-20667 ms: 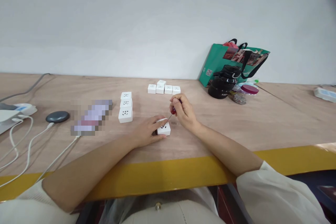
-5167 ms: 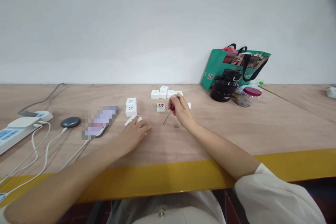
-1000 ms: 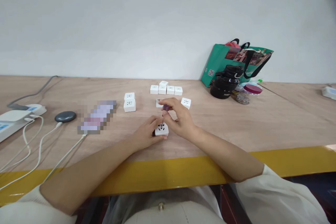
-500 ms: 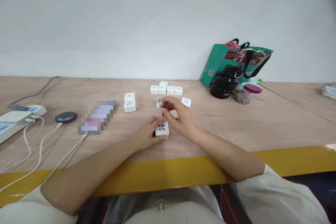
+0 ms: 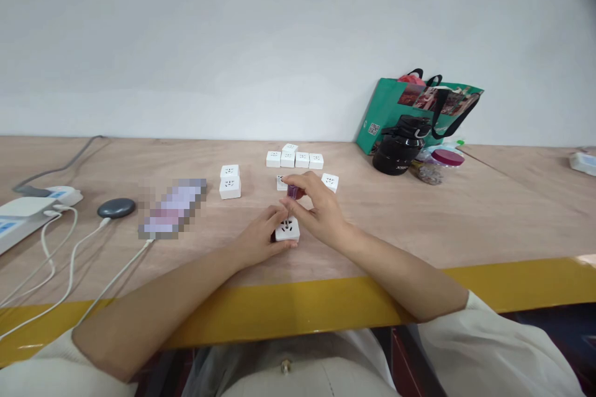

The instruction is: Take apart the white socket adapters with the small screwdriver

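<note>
A white square power socket (image 5: 288,232) lies on the table in front of me, its slotted face up. My left hand (image 5: 263,234) grips it from the left, with the thumb along its near side. Between the fingertips of my right hand (image 5: 319,203) is a screwdriver with a purple handle (image 5: 292,191). It stands nearly upright, its shaft reaching down to the middle of the socket's face. Just beyond my right fingers sits a further white piece (image 5: 281,183), partly hidden by them. To the right of that hand lies another white socket (image 5: 330,182).
Several white sockets (image 5: 287,159) stand in a group farther back, and two stacked close together (image 5: 230,187) are to the left. A phone (image 5: 174,208), a dark round device (image 5: 116,207) and a power strip (image 5: 28,217) with cables lie left. A black bottle (image 5: 398,147), jar (image 5: 442,161) and green bag (image 5: 379,108) stand right.
The purple handle has turned a little between my right fingertips, and the thumb and fingers have shifted slightly. My left hand and the socket stay in place.
</note>
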Motion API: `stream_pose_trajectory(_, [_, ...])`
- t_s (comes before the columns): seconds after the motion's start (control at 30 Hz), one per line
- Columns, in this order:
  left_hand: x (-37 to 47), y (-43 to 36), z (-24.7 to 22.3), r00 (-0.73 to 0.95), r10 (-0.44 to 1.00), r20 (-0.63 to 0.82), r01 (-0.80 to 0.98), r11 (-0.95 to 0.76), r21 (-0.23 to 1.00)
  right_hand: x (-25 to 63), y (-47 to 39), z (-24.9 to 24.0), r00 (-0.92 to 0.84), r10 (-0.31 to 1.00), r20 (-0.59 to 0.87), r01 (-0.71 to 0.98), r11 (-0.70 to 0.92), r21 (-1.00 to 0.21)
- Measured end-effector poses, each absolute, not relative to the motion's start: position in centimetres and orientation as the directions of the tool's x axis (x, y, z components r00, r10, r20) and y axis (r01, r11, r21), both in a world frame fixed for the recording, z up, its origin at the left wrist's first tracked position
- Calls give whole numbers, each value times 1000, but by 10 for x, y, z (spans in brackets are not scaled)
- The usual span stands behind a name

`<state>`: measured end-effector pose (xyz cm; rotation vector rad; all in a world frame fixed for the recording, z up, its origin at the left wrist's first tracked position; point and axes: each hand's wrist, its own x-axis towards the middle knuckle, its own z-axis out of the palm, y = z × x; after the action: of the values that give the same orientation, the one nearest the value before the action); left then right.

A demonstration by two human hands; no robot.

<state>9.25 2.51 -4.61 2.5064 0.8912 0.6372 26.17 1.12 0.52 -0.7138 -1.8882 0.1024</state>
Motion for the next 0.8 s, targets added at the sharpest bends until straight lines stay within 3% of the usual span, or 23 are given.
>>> stream_pose_trajectory(0.13, [93, 25, -45, 683, 664, 305, 478, -722, 501, 262, 10, 6, -221, 541, 812, 390, 812, -434])
stream_pose_trajectory(0.33, [92, 24, -43, 691, 656, 304, 470, -727, 501, 261, 10, 7, -240, 536, 809, 433, 805, -405])
stream_pose_trajectory(0.53, [93, 25, -42, 638, 709, 300, 493, -675, 549, 264, 7, 12, -168, 533, 829, 272, 834, -481])
stream_pose_trajectory(0.63, [93, 27, -41, 607, 731, 310, 493, -653, 575, 275, 6, 24, -181, 514, 838, 375, 824, -425])
stream_pose_trajectory(0.7, [92, 28, -40, 573, 755, 319, 490, -628, 605, 283, 9, 28, -383, 562, 733, 483, 798, -359])
stream_pose_trajectory(0.8, [91, 29, -37, 488, 815, 312, 485, -550, 680, 286, 16, 24, -675, 622, 397, 584, 779, -227])
